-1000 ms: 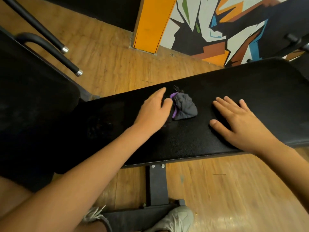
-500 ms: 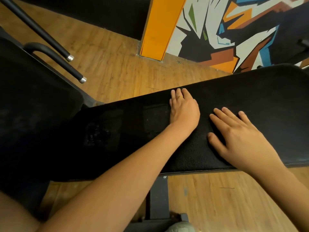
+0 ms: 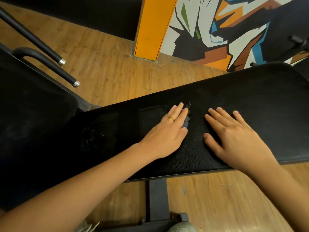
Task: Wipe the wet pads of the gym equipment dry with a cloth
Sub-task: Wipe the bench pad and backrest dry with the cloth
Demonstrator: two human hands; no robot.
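A long black padded bench [image 3: 250,104] runs across the view from lower left to upper right. My left hand [image 3: 167,131] lies flat on the pad with straight fingers and presses a small dark grey cloth [image 3: 186,122] with a purple edge. Only a sliver of the cloth shows past the fingers. My right hand [image 3: 234,139] rests flat on the pad just to the right, fingers spread, holding nothing. A dull mottled patch [image 3: 93,138] shows on the pad left of my left hand.
A second black pad [image 3: 30,114] sits at the left with two black bars [image 3: 50,52] tipped in silver behind it. The bench's steel leg [image 3: 156,198] drops to the wooden floor [image 3: 108,67]. An orange pillar [image 3: 153,25] and a painted wall stand behind.
My left hand came onto the cloth, covered it, and slid it across the pad; it now lies slightly left and angled. My right hand has stayed flat in place.
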